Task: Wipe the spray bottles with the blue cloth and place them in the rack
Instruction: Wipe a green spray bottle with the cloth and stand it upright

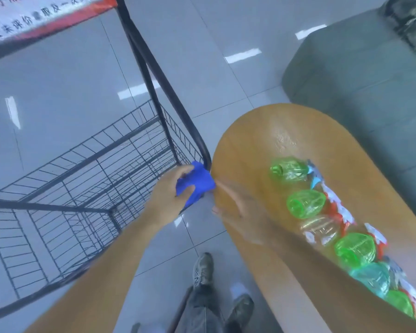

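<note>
Gripping the bunched blue cloth, your left hand curls its fingers round it just beside the black wire rack. Your right hand, blurred, hovers with fingers straight over the edge of the wooden worktop, near the row of bottles lying there.

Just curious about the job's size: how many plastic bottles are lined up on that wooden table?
6 at least: transparent plastic bottles in one row along the oval wooden table; more may be hidden past the frame's edge.
</note>
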A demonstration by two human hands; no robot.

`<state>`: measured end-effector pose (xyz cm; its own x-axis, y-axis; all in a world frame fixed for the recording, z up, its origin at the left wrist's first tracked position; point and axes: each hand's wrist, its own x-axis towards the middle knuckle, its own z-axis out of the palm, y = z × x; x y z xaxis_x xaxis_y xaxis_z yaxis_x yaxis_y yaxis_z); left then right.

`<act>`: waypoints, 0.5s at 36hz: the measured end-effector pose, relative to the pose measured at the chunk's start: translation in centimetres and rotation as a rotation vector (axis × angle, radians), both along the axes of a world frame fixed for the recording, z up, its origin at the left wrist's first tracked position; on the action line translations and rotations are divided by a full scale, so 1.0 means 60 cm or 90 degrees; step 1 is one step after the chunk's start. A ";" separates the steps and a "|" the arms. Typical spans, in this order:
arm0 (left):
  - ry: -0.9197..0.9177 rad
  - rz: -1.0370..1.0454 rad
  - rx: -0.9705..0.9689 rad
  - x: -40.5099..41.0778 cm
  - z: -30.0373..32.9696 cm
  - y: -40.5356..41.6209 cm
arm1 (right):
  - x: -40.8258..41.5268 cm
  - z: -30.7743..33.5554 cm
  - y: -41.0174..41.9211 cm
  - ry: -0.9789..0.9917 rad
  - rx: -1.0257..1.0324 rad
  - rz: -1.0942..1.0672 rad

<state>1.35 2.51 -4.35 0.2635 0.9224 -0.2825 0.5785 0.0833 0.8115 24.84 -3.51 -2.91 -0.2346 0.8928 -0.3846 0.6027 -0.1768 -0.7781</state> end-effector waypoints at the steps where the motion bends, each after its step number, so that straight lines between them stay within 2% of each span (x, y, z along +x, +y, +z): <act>1: 0.011 0.001 0.005 0.003 -0.009 0.005 | 0.005 -0.010 0.003 -0.006 0.002 0.004; 10: 0.016 0.085 0.032 0.020 -0.026 0.023 | 0.020 0.002 0.003 -0.005 0.006 -0.018; 14: 0.004 0.099 0.038 0.020 0.003 0.012 | 0.027 0.022 -0.014 -0.001 0.021 -0.022; 18: -0.058 0.146 0.030 0.046 0.048 -0.015 | 0.036 0.045 -0.037 0.036 0.066 -0.057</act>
